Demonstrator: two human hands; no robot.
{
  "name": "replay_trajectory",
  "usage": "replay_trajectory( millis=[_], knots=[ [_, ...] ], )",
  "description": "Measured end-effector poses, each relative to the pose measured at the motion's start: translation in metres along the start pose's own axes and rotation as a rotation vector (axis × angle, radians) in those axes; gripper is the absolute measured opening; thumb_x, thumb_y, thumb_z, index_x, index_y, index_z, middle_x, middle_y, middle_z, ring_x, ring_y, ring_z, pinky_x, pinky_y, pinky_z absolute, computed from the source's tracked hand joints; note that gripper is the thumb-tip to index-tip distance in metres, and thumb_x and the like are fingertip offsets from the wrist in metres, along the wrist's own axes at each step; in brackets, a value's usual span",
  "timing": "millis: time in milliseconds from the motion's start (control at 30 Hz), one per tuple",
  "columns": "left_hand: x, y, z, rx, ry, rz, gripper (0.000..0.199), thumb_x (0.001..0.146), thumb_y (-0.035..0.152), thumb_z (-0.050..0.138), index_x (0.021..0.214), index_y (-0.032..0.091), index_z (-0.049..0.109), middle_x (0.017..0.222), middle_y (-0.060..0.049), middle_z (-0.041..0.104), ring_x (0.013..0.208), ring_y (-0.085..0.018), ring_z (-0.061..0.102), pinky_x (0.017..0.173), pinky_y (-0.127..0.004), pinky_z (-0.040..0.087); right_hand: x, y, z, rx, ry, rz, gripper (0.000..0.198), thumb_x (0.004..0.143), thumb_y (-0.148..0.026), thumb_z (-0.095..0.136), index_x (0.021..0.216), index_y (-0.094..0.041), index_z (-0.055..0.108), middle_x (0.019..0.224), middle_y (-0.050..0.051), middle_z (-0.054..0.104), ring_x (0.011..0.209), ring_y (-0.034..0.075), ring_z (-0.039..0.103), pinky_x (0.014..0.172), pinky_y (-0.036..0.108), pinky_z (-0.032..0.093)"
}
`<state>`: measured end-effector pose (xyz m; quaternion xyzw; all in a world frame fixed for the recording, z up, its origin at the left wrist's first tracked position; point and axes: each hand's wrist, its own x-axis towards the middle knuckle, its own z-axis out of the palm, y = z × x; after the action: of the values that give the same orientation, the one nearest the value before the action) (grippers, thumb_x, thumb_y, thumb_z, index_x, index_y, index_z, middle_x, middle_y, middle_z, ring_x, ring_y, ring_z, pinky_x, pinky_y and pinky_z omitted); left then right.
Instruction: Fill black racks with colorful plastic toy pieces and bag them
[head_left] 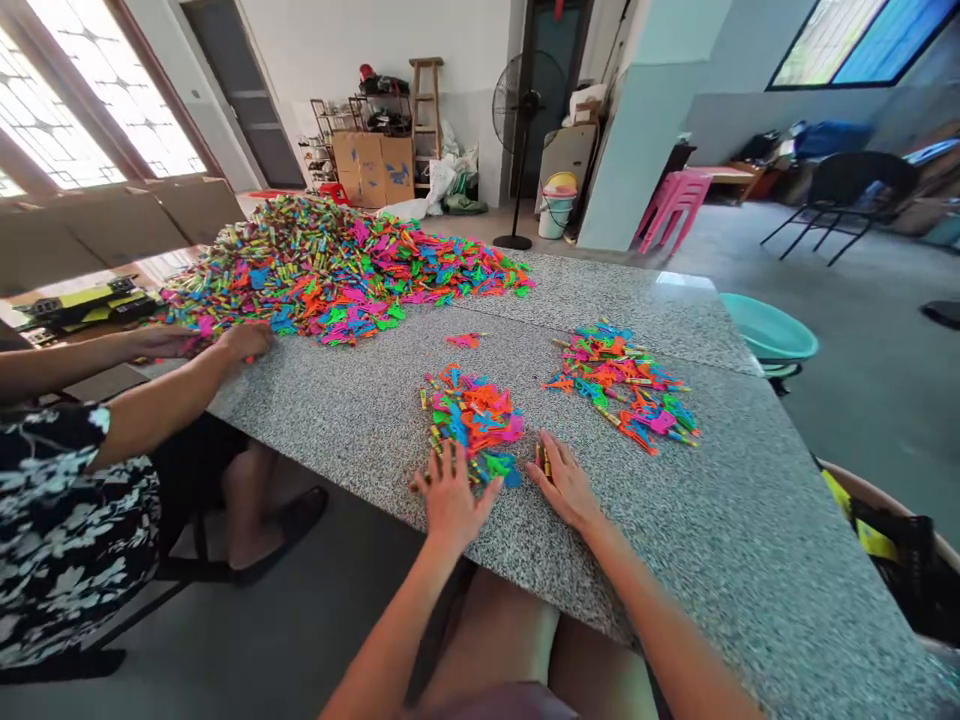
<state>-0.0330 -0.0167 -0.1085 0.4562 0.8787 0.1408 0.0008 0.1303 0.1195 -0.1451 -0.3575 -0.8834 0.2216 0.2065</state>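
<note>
My left hand [453, 505] lies with fingers spread over the near left edge of a small pile of bright plastic pieces [480, 412], mixed with thin yellow-banded tubes. Just right of that pile, my right hand [568, 484] rests on the table, thumb and fingers around a few short yellow-and-brown tubes [544, 462]. A second small pile [622, 385] of the same pink, orange, green and blue pieces with tubes spreads out beyond my right hand. A few loose pieces [465, 340] lie behind the nearer pile. Their exact kind is too small to make out.
A large heap [337, 265] of the same pieces covers the speckled stone table's [720, 520] far left. A co-worker's hands [244, 342] are at its near edge. A teal basin [772, 328] stands off the right edge; a standing fan [527, 110] is behind.
</note>
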Motion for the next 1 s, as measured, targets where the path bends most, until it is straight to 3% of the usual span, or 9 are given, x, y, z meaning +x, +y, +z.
replay_trajectory(
  millis=[167,300,400,533,633,700,800,933,1000],
  knots=[
    [-0.031,0.063,0.012,-0.176,-0.031,0.129,0.062,0.094,0.052,0.042,0.147,0.020,0.043,0.158,-0.011,0.033,0.142,-0.041,0.031,0.110,-0.066,0.026,-0.012,0.007,-0.014,0.151,-0.058,-0.046,0.061,0.099,-0.055,0.031,0.151,-0.025,0.033,0.153,0.009,0.040,0.143,0.022,0.035,0.118,0.044,0.030],
    [-0.019,0.059,-0.002,-0.266,-0.045,0.225,0.042,0.096,0.048,0.043,0.130,0.032,0.060,0.146,0.000,0.052,0.136,-0.025,0.044,0.116,-0.049,0.031,-0.025,0.022,-0.029,0.089,-0.047,-0.034,0.055,0.099,-0.054,0.031,0.144,-0.026,0.045,0.149,0.008,0.045,0.139,0.023,0.040,0.117,0.046,0.031],
    [0.051,0.022,-0.017,-0.240,-0.003,0.124,0.043,0.098,0.048,0.038,0.127,0.027,0.063,0.141,-0.004,0.056,0.134,-0.023,0.045,0.115,-0.040,0.032,-0.031,0.034,-0.035,-0.016,0.045,0.022,0.059,0.098,-0.057,0.032,0.147,-0.024,0.041,0.152,0.010,0.040,0.141,0.026,0.037,0.116,0.050,0.031],
    [0.171,-0.020,-0.020,-0.188,-0.012,-0.041,0.068,0.089,0.067,0.042,0.143,0.027,0.048,0.152,-0.010,0.043,0.143,-0.044,0.025,0.109,-0.066,0.027,-0.030,0.036,-0.034,-0.137,0.034,-0.008,0.064,0.096,-0.058,0.038,0.152,-0.027,0.032,0.152,0.010,0.039,0.142,0.027,0.035,0.115,0.053,0.030],
    [0.220,-0.025,-0.006,-0.173,-0.099,0.013,0.067,0.085,0.072,0.044,0.138,0.032,0.055,0.149,-0.009,0.047,0.141,-0.047,0.029,0.106,-0.070,0.026,-0.032,0.035,-0.034,-0.156,0.022,-0.012,0.064,0.096,-0.057,0.040,0.153,-0.030,0.029,0.151,0.010,0.042,0.141,0.027,0.036,0.113,0.052,0.032],
    [0.225,-0.017,0.007,-0.170,-0.145,0.113,0.060,0.085,0.071,0.045,0.129,0.034,0.062,0.147,-0.007,0.050,0.140,-0.042,0.032,0.109,-0.068,0.024,-0.034,0.036,-0.034,-0.135,0.014,-0.004,0.065,0.096,-0.057,0.041,0.154,-0.030,0.027,0.150,0.010,0.042,0.140,0.028,0.037,0.113,0.052,0.032],
    [0.204,-0.002,0.023,-0.172,-0.181,0.277,0.055,0.086,0.070,0.046,0.122,0.033,0.067,0.145,-0.005,0.052,0.139,-0.035,0.037,0.113,-0.062,0.020,-0.026,0.036,-0.037,-0.081,0.014,0.062,0.064,0.096,-0.058,0.036,0.154,-0.030,0.026,0.149,0.010,0.043,0.140,0.027,0.038,0.113,0.050,0.033],
    [0.167,0.007,0.024,-0.189,-0.219,0.427,0.056,0.086,0.070,0.047,0.123,0.034,0.066,0.142,-0.002,0.056,0.134,-0.030,0.045,0.115,-0.053,0.026,0.033,0.020,-0.045,-0.112,0.005,0.135,0.068,0.095,-0.063,0.035,0.152,-0.028,0.031,0.156,0.010,0.031,0.145,0.026,0.027,0.115,0.046,0.031],
    [0.156,0.001,0.015,-0.195,-0.208,0.434,0.058,0.085,0.070,0.047,0.129,0.036,0.062,0.146,-0.001,0.052,0.137,-0.031,0.042,0.117,-0.054,0.021,0.070,0.002,-0.046,-0.194,-0.093,0.131,0.066,0.094,-0.065,0.035,0.151,-0.031,0.034,0.159,0.008,0.026,0.147,0.029,0.020,0.115,0.050,0.027]
  ],
)
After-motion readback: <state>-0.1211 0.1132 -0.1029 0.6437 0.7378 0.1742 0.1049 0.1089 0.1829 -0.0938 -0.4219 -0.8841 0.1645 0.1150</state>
